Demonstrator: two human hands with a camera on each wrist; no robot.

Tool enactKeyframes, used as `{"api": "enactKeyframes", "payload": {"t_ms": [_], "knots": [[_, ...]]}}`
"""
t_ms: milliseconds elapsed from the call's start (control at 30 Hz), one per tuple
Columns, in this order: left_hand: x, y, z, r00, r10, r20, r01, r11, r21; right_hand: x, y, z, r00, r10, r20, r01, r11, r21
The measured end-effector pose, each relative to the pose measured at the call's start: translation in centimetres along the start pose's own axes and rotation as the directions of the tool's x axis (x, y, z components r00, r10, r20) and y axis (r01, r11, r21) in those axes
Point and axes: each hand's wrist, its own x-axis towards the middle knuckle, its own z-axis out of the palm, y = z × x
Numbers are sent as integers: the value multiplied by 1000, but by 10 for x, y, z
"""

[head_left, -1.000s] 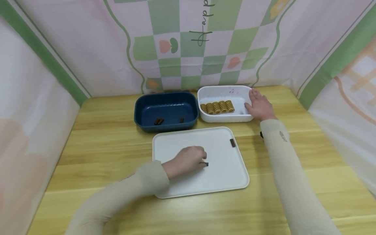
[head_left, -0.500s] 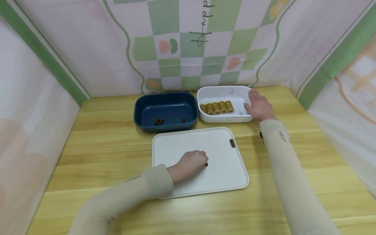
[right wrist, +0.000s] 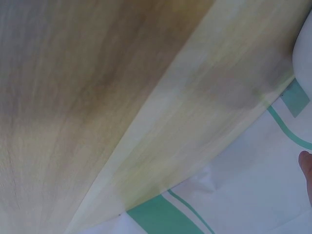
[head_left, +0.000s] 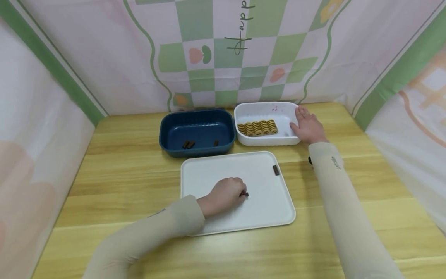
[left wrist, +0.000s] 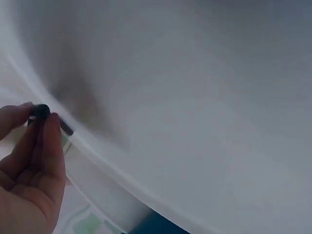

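Observation:
Over the middle of the white tray (head_left: 205,170), my left hand (head_left: 223,195) pinches a small dark brown piece (head_left: 245,194) between thumb and fingertips. The left wrist view shows that dark piece (left wrist: 40,111) at the fingertips, with a rounded end toward the camera. A dark brown ridged bar (head_left: 276,170) lies near the tray's right edge. My right hand (head_left: 309,124) rests on the right rim of the white box (head_left: 268,141), its fingers extended and the thumb over the inside. Rows of round yellow-brown sandwich biscuits (head_left: 258,128) fill the box's left part.
Left of the white box, nearly against it, stands a dark blue box (head_left: 196,151) with several small brown pieces (head_left: 188,144) on its floor. Both boxes sit behind the tray on the wooden table (head_left: 122,174). Patterned cloth (head_left: 230,85) hangs at the back and sides.
My left hand has shifted slightly within the tray, and the dark piece has turned a little in its fingertips. The right hand and both boxes stay put.

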Motion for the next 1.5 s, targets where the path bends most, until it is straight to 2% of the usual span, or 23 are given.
{"api": "enactKeyframes", "payload": {"t_ms": [33, 67, 100, 167, 233, 333, 400, 433, 500, 533, 600, 700, 800, 867, 967, 1133, 1200, 1233, 1300, 1333, 1400, 1467, 1500], "knots": [[1, 0, -5, 1000, -24, -3, 24, 995, -99, 0, 0, 0, 1000, 0, 1, 0, 1000, 2], [2, -1, -11, 999, -50, -2, 49, 978, -205, 0, 0, 0, 1000, -2, 1, 2, 1000, 6], [3, -1, -18, 997, -81, 0, 77, 946, -314, 0, 0, 0, 1000, -2, 3, 2, 1000, 9], [5, -1, -35, 990, -142, 10, 127, 848, -514, 1, 0, 0, 1000, 1, 7, -1, 1000, 11], [6, 0, -54, 980, -196, 29, 164, 721, -674, 5, 6, 5, 1000, -5, -2, 5, 1000, 9], [4, -2, -80, 961, -266, 79, 206, 490, -847, 5, 7, 5, 1000, -9, -9, 9, 1000, 4], [2, -4, -93, 947, -301, 114, 219, 343, -914, 4, 8, 6, 1000, -14, -17, 14, 1000, 0], [1, -5, -98, 941, -314, 124, 217, 282, -935, 1, 2, 1, 1000, -8, -12, 8, 1000, 0], [-1, -6, -105, 933, -330, 140, 209, 183, -961, 1, 2, 1, 1000, -8, -9, 8, 1000, -3], [-2, -7, -108, 932, -333, 144, 201, 142, -969, 1, 2, 1, 1000, -6, -6, 6, 1000, -3], [-4, -7, -112, 935, -325, 142, 177, 80, -981, 1, 1, 1, 1000, -4, 0, 4, 1000, -2], [-6, -8, -115, 943, -302, 138, 148, 11, -989, 0, 0, 0, 1000, -4, 2, 4, 1000, -4], [-7, -10, -116, 947, -287, 142, 137, -36, -990, 0, 0, 0, 1000, -5, 2, 5, 1000, -7], [-7, -12, -117, 947, -287, 143, 132, -55, -990, 0, 0, 0, 1000, -4, 1, 4, 1000, -6], [-6, -16, -118, 943, -303, 136, 120, -70, -990, 0, 0, 0, 1000, -3, -3, 3, 1000, 0], [-5, -29, -119, 922, -367, 125, 85, -123, -989, 0, 0, 0, 1000, -2, -16, 2, 1000, 1], [-4, -33, -120, 911, -393, 125, 79, -131, -988, 0, 0, 0, 1000, -2, -18, 1, 1000, -1], [-3, -35, -119, 906, -405, 124, 78, -128, -989, 0, 0, 0, 1000, -1, -17, 1, 1000, 0], [-1, -39, -120, 892, -436, 120, 87, -95, -992, 0, 0, 0, 1000, 0, -16, 0, 1000, 3], [1, -42, -119, 881, -458, 116, 97, -66, -993, 0, 0, 0, 1000, 1, -14, -1, 1000, 6], [4, -52, -119, 853, -513, 98, 128, 24, -991, 0, -1, 0, 1000, 3, -11, -3, 1000, 12], [8, -65, -117, 816, -574, 68, 165, 119, -979, 0, -1, 0, 1000, 4, -7, -4, 1000, 15], [10, -74, -115, 795, -605, 45, 188, 175, -966, 0, -1, 0, 1000, 5, -5, -5, 1000, 15]]}}
